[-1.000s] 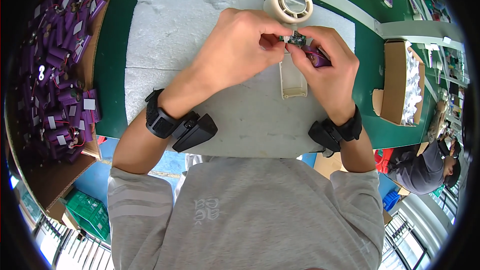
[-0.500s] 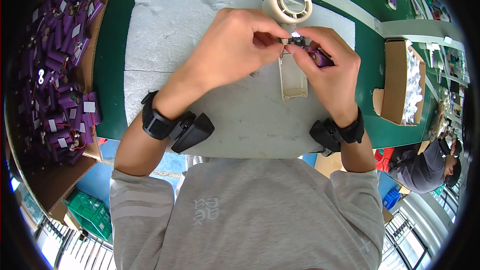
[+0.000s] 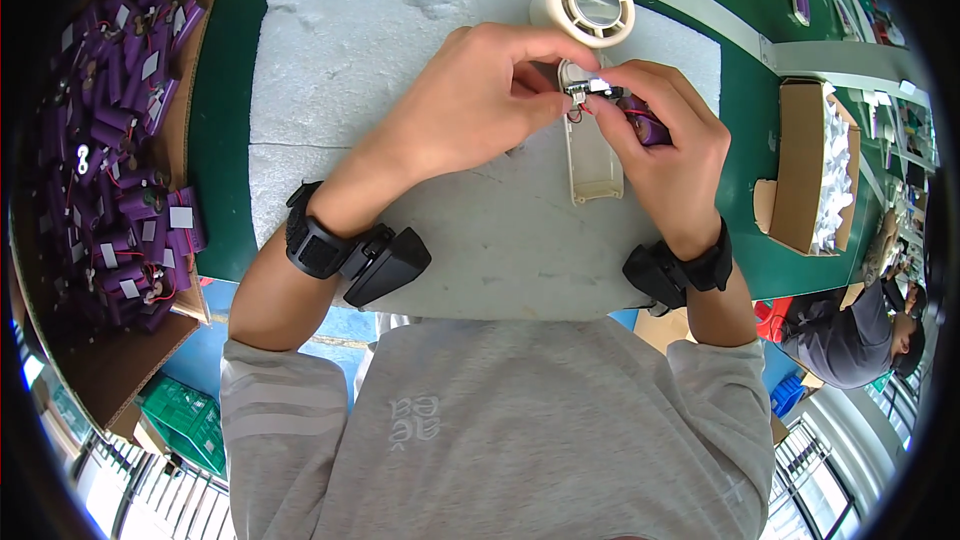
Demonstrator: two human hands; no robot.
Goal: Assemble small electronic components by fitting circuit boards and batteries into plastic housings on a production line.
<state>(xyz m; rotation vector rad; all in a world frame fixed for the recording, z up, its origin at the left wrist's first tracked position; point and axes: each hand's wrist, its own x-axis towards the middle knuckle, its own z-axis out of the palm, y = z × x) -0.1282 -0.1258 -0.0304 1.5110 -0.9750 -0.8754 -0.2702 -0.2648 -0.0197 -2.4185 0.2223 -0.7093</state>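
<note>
A cream handheld fan (image 3: 583,8) lies at the far side of the mat, its open handle shell (image 3: 596,175) pointing toward me. Over the upper end of that shell, my left hand (image 3: 485,90) pinches the left edge of a small circuit board (image 3: 590,89) between thumb and fingertips. My right hand (image 3: 675,125) grips the board's right side with thumb and forefinger. Under its fingers sits a purple battery (image 3: 648,127), partly hidden in the palm. Thin red and black wires show by the board. Where the wires end cannot be made out.
A cardboard box at left holds many purple batteries (image 3: 125,120) with wires. White foam sheets (image 3: 350,60) lie beneath a grey mat (image 3: 480,250). At right stands a small cardboard box (image 3: 800,165) of white pieces. A person (image 3: 850,340) sits farther right.
The circuit board has tilted between my fingers, so its bright metal part now faces up. My right hand has shifted slightly down and right.
</note>
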